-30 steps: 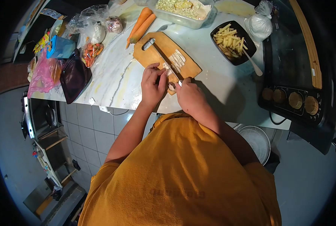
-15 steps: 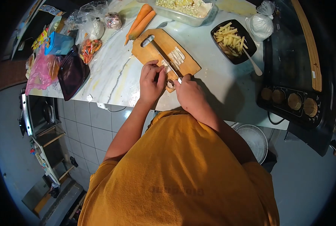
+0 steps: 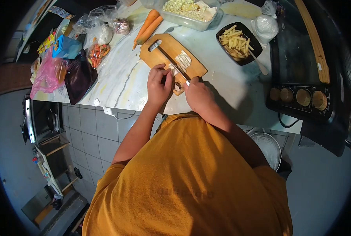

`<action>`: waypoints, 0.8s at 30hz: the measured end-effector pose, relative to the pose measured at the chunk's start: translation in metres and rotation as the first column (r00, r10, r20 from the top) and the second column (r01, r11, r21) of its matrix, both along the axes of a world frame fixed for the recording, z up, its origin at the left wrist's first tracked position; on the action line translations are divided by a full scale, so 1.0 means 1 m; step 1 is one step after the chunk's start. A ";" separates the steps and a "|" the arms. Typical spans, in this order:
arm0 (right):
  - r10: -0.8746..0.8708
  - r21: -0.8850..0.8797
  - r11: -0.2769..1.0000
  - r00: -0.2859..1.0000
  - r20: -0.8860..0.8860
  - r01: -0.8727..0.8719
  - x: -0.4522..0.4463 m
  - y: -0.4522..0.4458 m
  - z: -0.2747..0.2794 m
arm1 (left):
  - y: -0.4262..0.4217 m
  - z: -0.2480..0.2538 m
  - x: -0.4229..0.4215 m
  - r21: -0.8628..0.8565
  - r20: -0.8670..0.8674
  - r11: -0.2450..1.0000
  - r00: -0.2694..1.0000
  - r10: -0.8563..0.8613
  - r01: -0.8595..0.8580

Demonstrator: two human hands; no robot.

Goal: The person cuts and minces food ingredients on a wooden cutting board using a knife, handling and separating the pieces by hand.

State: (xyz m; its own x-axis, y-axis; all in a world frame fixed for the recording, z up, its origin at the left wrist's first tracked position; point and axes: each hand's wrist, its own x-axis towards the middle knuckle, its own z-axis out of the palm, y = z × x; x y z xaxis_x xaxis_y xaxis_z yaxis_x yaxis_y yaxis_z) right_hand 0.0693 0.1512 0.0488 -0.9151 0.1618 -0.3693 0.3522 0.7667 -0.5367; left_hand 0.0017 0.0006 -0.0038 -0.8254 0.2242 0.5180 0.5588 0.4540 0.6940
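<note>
Wood, a warm tan, made up the board (image 3: 173, 42) that lay on the counter (image 3: 118, 69), with the knife (image 3: 170, 60) slanting across it. The right hand (image 3: 199, 95) was closed round the handle. The left hand (image 3: 159, 85) had its fingers bent, tips down beside the blade at some pale bits (image 3: 172, 70); whether they pinched one, I could not tell. More strips (image 3: 183, 59) lay across the blade from that hand, and a dark-edged chunk (image 3: 178, 87) sat at the board's near end, between the hands.

Cutting well, I judged, called for the left fingertips tucked back — knuckles toward the blade — with each piece pressed flat before the stroke. Slow, even strokes seemed wisest (the strips made a fair guide to thickness). The chunk, so near the edge, looked better off pushed further in.

Much was hard to make out. The right fist hid most of the handle, and the left fingers covered part of the bits. Whether the edge met food or bare wood was too small to tell — likewise what the chunk was.
</note>
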 end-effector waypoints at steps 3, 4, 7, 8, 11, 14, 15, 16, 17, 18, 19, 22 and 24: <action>0.002 0.018 1.000 1.000 0.019 -0.002 0.004 0.002 0.001 | 0.000 -0.002 0.000 0.012 0.001 1.000 1.000 0.006 -0.006; -0.008 0.013 1.000 1.000 0.017 0.007 0.006 0.003 0.000 | -0.001 -0.002 0.002 0.022 0.006 1.000 1.000 0.010 -0.011; -0.006 0.028 1.000 1.000 0.013 0.006 0.007 0.004 0.005 | -0.004 -0.001 0.002 0.003 -0.016 1.000 1.000 -0.009 0.009; 0.000 0.043 0.999 1.000 0.021 -0.001 0.008 0.005 0.007 | -0.005 -0.001 0.003 0.006 -0.016 1.000 1.000 -0.003 0.003; -0.012 0.036 0.999 1.000 -0.015 0.012 0.011 0.007 0.006 | -0.008 0.000 0.004 -0.012 -0.025 0.999 0.999 -0.041 0.040; -0.009 0.042 0.999 0.999 -0.046 0.011 0.013 0.008 0.007 | -0.006 0.004 0.006 -0.015 -0.034 0.999 0.999 -0.032 0.032; -0.007 0.044 0.999 0.999 -0.045 0.009 0.013 0.007 0.009 | -0.004 0.008 0.009 0.077 0.108 0.997 0.994 0.001 -0.010; 0.000 0.028 1.000 0.999 -0.040 0.001 0.012 0.007 0.012 | -0.003 0.010 0.011 0.161 0.249 0.985 0.968 0.021 -0.063; 0.007 0.011 1.000 0.999 -0.035 -0.007 0.011 0.005 0.014 | -0.004 0.008 0.009 0.160 0.248 0.985 0.968 0.023 -0.065; 0.008 0.010 1.000 0.999 -0.035 -0.008 0.011 0.004 0.014 | -0.005 0.007 0.007 0.081 0.120 0.996 0.993 0.024 -0.033; 0.016 0.003 1.000 0.998 -0.055 -0.016 0.011 0.003 0.015 | -0.006 0.005 0.005 -0.002 -0.010 1.000 1.000 0.012 -0.012; 0.033 -0.009 0.999 0.996 -0.081 -0.034 0.011 0.000 0.019 | -0.007 0.002 0.004 0.013 -0.002 1.000 1.000 0.005 -0.005; 0.042 -0.016 0.999 0.995 -0.087 -0.044 0.010 -0.001 0.019 | -0.006 0.001 0.003 0.014 -0.004 1.000 1.000 0.006 -0.006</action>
State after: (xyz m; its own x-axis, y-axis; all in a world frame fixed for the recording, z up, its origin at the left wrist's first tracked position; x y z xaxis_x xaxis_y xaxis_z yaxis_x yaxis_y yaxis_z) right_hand 0.0792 0.1498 0.0677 -0.9496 0.1158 -0.2912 0.2709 0.7705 -0.5770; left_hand 0.0049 -0.0058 -0.0023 -0.8248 0.2116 0.5243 0.5587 0.4474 0.6984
